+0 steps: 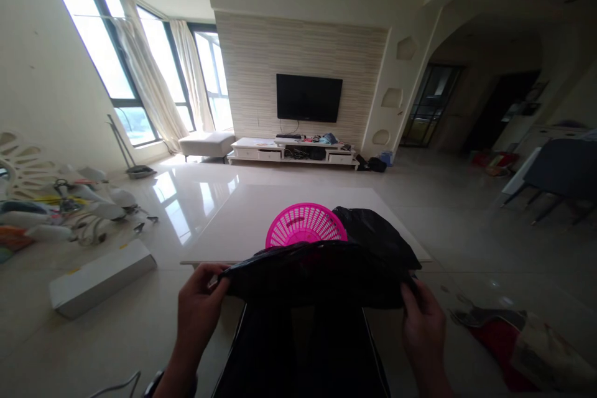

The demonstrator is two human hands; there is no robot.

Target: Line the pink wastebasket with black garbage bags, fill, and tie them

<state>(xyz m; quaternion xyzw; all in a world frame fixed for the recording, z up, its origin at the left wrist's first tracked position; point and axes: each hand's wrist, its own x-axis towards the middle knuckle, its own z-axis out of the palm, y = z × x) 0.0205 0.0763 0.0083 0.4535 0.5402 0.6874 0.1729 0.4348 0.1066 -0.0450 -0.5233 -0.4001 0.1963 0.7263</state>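
Bag [317,277] clamped in left grip [203,298] and right grip [422,314], already stretched wide along bench's [224,236] near edge, bulging toward near right corner, with basket's [305,234] visible inside not yet covered.

A white table [224,230] bears pink basket [304,234], black bag [321,270].

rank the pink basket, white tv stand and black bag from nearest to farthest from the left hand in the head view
1. Black bag: its edge is pinched in the left hand.
2. Pink basket: just beyond the bag, ahead and to the hand's right.
3. White tv stand: far ahead, against the wall.
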